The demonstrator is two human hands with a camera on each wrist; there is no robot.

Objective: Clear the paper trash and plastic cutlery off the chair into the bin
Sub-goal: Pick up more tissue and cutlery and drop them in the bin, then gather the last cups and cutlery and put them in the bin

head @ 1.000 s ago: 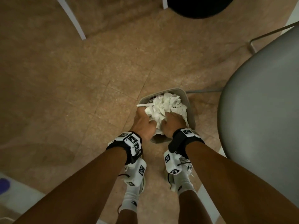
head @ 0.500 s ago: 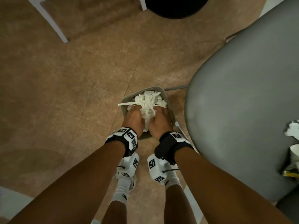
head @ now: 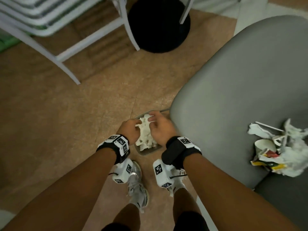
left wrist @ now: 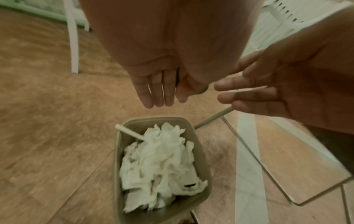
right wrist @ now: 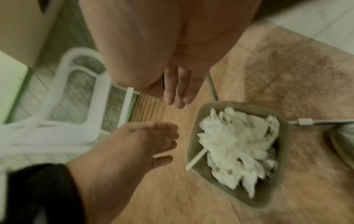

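A small grey bin (head: pixel 147 151) stands on the floor at my feet, packed with crumpled white paper (head: pixel 145 135). A white plastic stick (left wrist: pixel 130 132) pokes over its rim. My left hand (head: pixel 132 128) and right hand (head: pixel 157 125) hover just above the bin, fingers relaxed and empty. In the left wrist view, the left hand's fingers (left wrist: pixel 159 94) hang straight over the paper (left wrist: pixel 159 159). On the grey chair seat (head: pixel 233 90) to the right lies a pile of torn paper (head: pixel 293 157), a paper cup (head: pixel 265 145), a coloured wrapper (head: pixel 265 163) and white plastic cutlery (head: pixel 268 126).
Stacked white plastic chairs (head: pixel 50 22) stand at the far left, their legs reaching the brown tiled floor. A round black object (head: pixel 158 25) sits beyond the bin. The grey chair's thin metal frame (left wrist: pixel 268 168) runs beside the bin. My feet in shoes (head: pixel 136 185) are just behind it.
Both hands were pressing down on the paper in the bin; now they have lifted off it and are open above it. The view has shifted, and the trash pile on the chair shows.
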